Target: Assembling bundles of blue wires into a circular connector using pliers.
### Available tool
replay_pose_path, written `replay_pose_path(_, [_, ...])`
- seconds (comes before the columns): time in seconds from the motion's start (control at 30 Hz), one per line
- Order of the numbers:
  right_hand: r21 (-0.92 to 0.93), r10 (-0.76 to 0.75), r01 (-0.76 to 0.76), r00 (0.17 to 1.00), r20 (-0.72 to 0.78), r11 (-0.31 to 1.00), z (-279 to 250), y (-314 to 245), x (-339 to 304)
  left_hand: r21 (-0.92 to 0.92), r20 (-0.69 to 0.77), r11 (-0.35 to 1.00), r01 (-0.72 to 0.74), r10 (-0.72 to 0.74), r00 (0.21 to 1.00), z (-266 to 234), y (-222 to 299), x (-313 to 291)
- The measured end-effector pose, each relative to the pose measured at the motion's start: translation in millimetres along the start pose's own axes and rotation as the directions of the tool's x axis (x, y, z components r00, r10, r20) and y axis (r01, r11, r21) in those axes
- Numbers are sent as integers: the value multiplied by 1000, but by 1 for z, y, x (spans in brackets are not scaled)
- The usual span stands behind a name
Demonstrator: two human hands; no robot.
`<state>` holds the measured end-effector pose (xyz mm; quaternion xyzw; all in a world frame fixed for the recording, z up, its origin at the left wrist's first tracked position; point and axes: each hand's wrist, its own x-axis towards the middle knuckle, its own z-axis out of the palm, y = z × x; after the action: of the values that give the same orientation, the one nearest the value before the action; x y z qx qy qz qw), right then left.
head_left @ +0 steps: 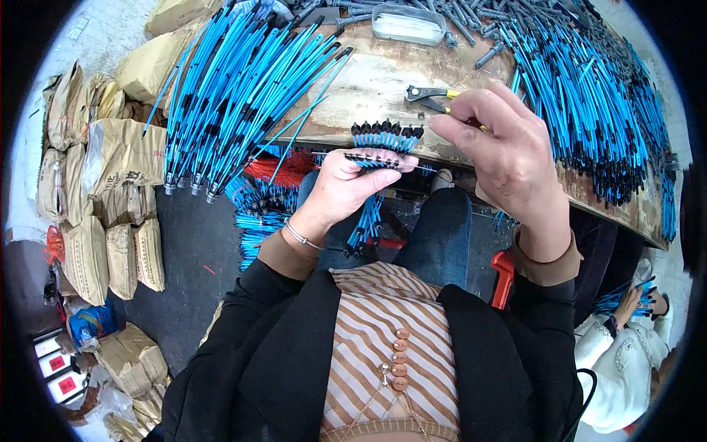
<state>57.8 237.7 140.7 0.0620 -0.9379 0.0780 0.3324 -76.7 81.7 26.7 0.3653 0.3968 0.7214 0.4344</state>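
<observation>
My left hand [346, 184] is closed around a bundle of thin blue rods with black ends [388, 138], held in front of the table edge. The black tips stand in a row above my fingers, and blue shafts hang below the hand. A second row of black pieces crosses by my thumb. To the right of the bundle, my right hand [508, 151] is raised with fingers curled and thumb near the index finger. What it pinches, if anything, cannot be made out. Pliers with yellow-and-black handles [427, 96] lie on the table behind it, partly covered by that hand.
Large heaps of blue rods lie on the wooden table [346, 96], at left [247, 96] and right [582, 103]. A clear plastic box [409, 26] stands among grey plastic parts. Brown sacks [121, 151] are stacked at left. Another person's hand [628, 306] holds blue rods at lower right.
</observation>
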Motion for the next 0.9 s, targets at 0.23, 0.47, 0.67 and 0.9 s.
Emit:
replay_pose_path(0.23, [-9,50,-50,998,-46,999,4,-6,-5,201,38,979,-32,25,999,1,6,5])
replay_pose_path(0.47, [-121,101,-114,989,-112,986,10,-15,-8,250,56,968,-36,23,998,1,8,7])
replay_pose_path(0.67, [-21,206,-210,971,-118,978,12,-24,-6,257,38,966,-5,-5,999,2,10,5])
replay_pose_path(0.9, [-72,216,-225,970,-114,972,13,-31,-3,227,55,972,-62,50,997,0,6,5])
